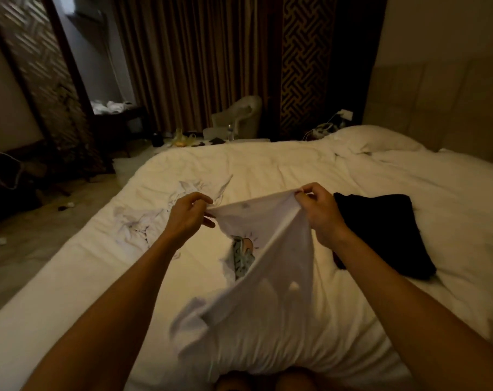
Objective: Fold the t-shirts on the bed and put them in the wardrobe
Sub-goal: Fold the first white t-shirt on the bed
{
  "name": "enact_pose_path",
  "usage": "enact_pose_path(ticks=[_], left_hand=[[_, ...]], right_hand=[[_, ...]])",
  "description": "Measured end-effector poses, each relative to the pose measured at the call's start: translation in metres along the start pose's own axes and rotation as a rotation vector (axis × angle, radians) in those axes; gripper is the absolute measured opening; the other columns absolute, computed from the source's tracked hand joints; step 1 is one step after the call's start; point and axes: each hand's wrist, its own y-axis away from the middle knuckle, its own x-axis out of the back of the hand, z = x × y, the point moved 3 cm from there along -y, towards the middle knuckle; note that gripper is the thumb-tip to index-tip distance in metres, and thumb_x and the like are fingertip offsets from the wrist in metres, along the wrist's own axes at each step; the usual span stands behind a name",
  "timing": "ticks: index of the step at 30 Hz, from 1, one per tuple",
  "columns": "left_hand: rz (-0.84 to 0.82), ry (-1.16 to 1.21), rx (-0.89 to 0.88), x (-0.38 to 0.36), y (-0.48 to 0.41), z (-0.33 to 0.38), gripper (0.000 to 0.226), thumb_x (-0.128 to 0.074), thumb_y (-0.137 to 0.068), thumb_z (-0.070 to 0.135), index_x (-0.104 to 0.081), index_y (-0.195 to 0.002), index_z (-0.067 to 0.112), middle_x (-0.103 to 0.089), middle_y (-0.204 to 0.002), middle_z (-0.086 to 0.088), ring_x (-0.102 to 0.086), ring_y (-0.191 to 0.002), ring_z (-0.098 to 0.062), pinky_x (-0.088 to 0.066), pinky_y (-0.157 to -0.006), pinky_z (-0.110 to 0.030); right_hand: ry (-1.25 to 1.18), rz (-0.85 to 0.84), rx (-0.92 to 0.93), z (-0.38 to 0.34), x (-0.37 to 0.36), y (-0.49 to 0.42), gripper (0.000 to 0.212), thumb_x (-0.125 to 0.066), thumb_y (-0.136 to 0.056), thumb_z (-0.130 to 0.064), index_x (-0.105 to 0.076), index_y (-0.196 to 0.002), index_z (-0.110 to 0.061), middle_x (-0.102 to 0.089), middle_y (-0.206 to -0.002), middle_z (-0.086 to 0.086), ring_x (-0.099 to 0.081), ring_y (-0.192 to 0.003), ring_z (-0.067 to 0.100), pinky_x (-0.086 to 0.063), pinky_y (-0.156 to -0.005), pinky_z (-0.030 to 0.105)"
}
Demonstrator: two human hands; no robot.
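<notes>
My left hand and right hand each pinch the white printed t-shirt, lifting it above the bed.

The wide white quilted bed stretches out before me. My left hand and right hand each pinch the upper edge of a white cotton t-shirt, which hangs between them and drapes onto the bed in front of me. Just right of it, beyond my right hand, a folded black cloth garment lies on the bed. Left, beyond my left hand, lies a crumpled white printed t-shirt. A plump white pillow rests at the far right, beside the padded headboard. Behind the bed a pale tub armchair stands before the long pleated curtain.
</notes>
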Motion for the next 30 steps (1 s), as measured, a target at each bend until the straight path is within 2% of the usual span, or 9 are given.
enact_pose_path(ticks=[3, 6, 9, 12, 14, 17, 22, 26, 30], left_hand=[[-0.063, 0.031, -0.033, 0.014, 0.001, 0.016, 0.021, -0.05, -0.099, 0.017, -0.07, -0.105, 0.012, -0.075, -0.094, -0.009, -0.074, -0.082, -0.021, -0.055, -0.074, -0.036], [-0.079, -0.17, -0.133, 0.028, -0.005, 0.026, 0.023, -0.073, -0.086, 0.015, -0.072, -0.109, 0.018, -0.075, -0.093, 0.001, -0.071, -0.087, -0.015, -0.061, -0.08, -0.036], [0.018, -0.309, -0.225, 0.037, -0.007, 0.037, 0.017, -0.071, -0.09, 0.022, -0.074, -0.107, 0.017, -0.072, -0.09, 0.003, -0.068, -0.083, -0.01, -0.059, -0.078, -0.034], [0.147, -0.369, -0.289, 0.039, -0.011, 0.043, 0.02, -0.066, -0.093, 0.037, -0.072, -0.099, 0.019, -0.06, -0.098, 0.001, -0.058, -0.086, -0.015, -0.05, -0.075, -0.031], [0.187, -0.314, -0.265, 0.039, -0.015, 0.042, 0.02, -0.067, -0.092, 0.038, -0.068, -0.092, 0.017, -0.055, -0.103, -0.001, -0.054, -0.093, -0.018, -0.048, -0.079, -0.033], [0.149, -0.155, -0.188, 0.032, -0.021, 0.035, 0.016, -0.066, -0.093, 0.03, -0.066, -0.088, 0.014, -0.066, -0.093, -0.004, -0.063, -0.089, -0.026, -0.055, -0.076, -0.041], [0.063, -0.054, -0.158, 0.025, -0.029, 0.027, 0.01, -0.065, -0.094, 0.026, -0.069, -0.093, 0.017, -0.067, -0.095, -0.004, -0.065, -0.09, -0.023, -0.056, -0.073, -0.034], [-0.022, -0.065, -0.128, 0.03, -0.039, 0.02, 0.021, -0.064, -0.095, 0.032, -0.071, -0.094, 0.013, -0.067, -0.099, -0.009, -0.065, -0.093, -0.028, -0.057, -0.082, -0.042], [-0.024, -0.053, -0.056, 0.037, -0.039, 0.011, 0.033, -0.064, -0.095, 0.037, -0.071, -0.096, 0.005, -0.068, -0.096, -0.015, -0.065, -0.094, -0.034, -0.057, -0.082, -0.043]], right_hand=[[0.11, 0.019, 0.116, -0.03, 0.007, -0.007, 0.017, -0.056, -0.1, -0.026, -0.056, -0.092, -0.012, -0.055, -0.084, 0.002, -0.05, -0.074, 0.017, -0.042, -0.065, 0.03], [0.246, 0.029, 0.21, -0.05, 0.015, -0.012, 0.016, -0.056, -0.1, -0.033, -0.058, -0.093, -0.019, -0.058, -0.084, -0.001, -0.053, -0.073, 0.015, -0.044, -0.063, 0.03], [0.384, 0.047, 0.285, -0.064, 0.021, -0.018, 0.016, -0.056, -0.1, -0.034, -0.059, -0.098, -0.019, -0.059, -0.083, -0.003, -0.055, -0.073, 0.012, -0.043, -0.059, 0.027], [0.445, 0.078, 0.345, -0.075, 0.025, -0.024, 0.013, -0.056, -0.1, -0.032, -0.059, -0.101, -0.02, -0.058, -0.085, -0.005, -0.054, -0.075, 0.004, -0.041, -0.058, 0.022], [0.472, 0.085, 0.365, -0.077, 0.026, -0.028, 0.013, -0.056, -0.1, -0.031, -0.059, -0.101, -0.018, -0.057, -0.084, -0.004, -0.053, -0.075, 0.004, -0.042, -0.058, 0.022], [0.498, 0.062, 0.356, -0.069, 0.025, -0.035, 0.013, -0.056, -0.1, -0.029, -0.06, -0.099, -0.017, -0.06, -0.086, 0.0, -0.054, -0.075, 0.011, -0.044, -0.063, 0.026], [0.504, 0.045, 0.326, -0.051, 0.021, -0.047, 0.013, -0.058, -0.099, -0.03, -0.059, -0.094, -0.017, -0.06, -0.086, -0.001, -0.056, -0.078, 0.015, -0.042, -0.061, 0.025], [0.487, 0.048, 0.3, -0.045, 0.018, -0.059, 0.014, -0.059, -0.098, -0.029, -0.061, -0.095, -0.015, -0.061, -0.089, -0.001, -0.055, -0.08, 0.014, -0.039, -0.06, 0.018], [0.484, 0.027, 0.283, -0.04, 0.01, -0.066, 0.015, -0.058, -0.099, -0.029, -0.06, -0.095, -0.014, -0.058, -0.085, -0.003, -0.053, -0.076, 0.009, -0.038, -0.06, 0.019]])
